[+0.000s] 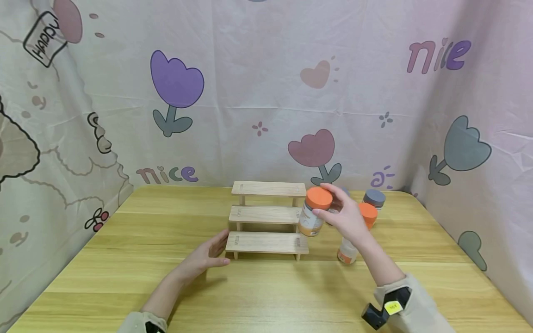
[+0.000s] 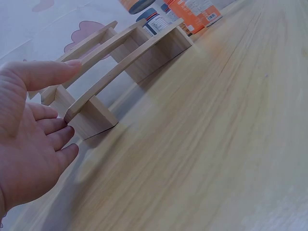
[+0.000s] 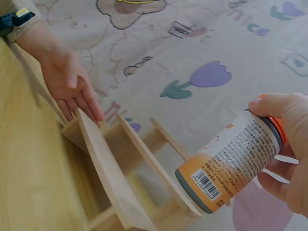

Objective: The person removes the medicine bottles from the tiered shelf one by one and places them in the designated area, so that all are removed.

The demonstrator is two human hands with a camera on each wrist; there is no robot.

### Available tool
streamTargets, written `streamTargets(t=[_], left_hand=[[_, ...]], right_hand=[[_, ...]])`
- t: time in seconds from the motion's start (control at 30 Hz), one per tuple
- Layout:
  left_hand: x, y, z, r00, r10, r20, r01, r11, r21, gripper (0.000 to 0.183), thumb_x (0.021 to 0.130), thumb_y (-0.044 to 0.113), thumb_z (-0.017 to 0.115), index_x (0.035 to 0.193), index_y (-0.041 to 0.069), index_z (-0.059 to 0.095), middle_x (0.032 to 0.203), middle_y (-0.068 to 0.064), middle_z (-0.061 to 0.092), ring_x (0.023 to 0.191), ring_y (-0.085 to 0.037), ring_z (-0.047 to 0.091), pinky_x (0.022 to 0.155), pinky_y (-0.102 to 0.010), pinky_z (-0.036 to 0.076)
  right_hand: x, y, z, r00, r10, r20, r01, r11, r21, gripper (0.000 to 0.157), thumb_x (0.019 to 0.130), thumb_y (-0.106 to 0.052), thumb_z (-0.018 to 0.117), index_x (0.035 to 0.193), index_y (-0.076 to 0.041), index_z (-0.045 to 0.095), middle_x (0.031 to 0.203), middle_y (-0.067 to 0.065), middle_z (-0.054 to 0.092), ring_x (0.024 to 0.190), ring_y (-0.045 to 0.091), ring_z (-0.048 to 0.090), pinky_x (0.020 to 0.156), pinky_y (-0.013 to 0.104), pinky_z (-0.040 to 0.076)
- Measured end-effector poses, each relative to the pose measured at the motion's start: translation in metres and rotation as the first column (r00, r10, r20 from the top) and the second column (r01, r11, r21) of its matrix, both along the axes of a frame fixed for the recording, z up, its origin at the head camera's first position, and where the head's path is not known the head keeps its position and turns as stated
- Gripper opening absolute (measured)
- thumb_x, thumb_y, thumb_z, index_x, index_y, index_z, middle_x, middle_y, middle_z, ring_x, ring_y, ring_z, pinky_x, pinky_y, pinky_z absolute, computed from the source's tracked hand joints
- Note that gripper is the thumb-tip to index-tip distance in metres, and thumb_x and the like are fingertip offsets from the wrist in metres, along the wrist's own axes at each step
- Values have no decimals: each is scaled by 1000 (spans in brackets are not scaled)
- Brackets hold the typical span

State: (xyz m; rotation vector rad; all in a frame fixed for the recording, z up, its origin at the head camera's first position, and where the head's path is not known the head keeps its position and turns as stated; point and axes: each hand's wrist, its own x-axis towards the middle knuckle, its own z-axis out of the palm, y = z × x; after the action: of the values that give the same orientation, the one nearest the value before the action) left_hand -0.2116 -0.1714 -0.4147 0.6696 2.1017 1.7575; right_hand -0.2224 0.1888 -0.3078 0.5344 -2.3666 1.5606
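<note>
A three-tier wooden step shelf (image 1: 266,215) stands on the table, its steps bare. My right hand (image 1: 347,215) grips a supplement bottle (image 1: 311,223) by its orange lid, with thumb and fingers around it. The bottle hangs beside the right end of the shelf, and its printed label and barcode show in the right wrist view, where the bottle (image 3: 231,161) looks tilted. At the shelf's left end, my left hand (image 1: 208,252) has relaxed fingers touching or almost touching the lowest step; in the left wrist view the fingertips (image 2: 67,147) lie by that step's edge.
Right of the shelf stand more bottles: one with a grey lid (image 1: 374,198), one with an orange lid (image 1: 368,213), and others partly hidden by my right hand and forearm. A printed cloth (image 1: 258,92) hangs behind the wooden table (image 1: 266,296).
</note>
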Motion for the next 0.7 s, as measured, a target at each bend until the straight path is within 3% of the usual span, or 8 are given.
streamTargets(t=[0.23,0.43,0.7], left_hand=[[0,0,0,1000,1,-3,-1,1000,-1,84,87,6,59,143,-11,0,150,-27,-1,137,-41,4,110,-48,7],[0,0,0,1000,3,-4,-3,1000,0,84,87,6,59,143,-11,0,149,-28,-1,136,-42,4,110,-48,7],[1,1,1,1000,-7,0,7,1000,3,83,87,6,58,143,-11,-1,149,-28,-1,136,-42,3,110,-49,6]], right_hand=[[4,25,3,996,-73,-53,72,997,-14,62,79,-7,72,134,-2,45,123,16,55,98,2,54,82,14,46],[9,46,6,987,-145,-72,145,989,3,62,81,-9,70,135,1,42,121,13,53,98,0,53,82,11,44],[16,70,6,972,-220,-80,221,975,10,62,83,-9,68,137,1,40,113,-8,52,96,-2,52,80,8,43]])
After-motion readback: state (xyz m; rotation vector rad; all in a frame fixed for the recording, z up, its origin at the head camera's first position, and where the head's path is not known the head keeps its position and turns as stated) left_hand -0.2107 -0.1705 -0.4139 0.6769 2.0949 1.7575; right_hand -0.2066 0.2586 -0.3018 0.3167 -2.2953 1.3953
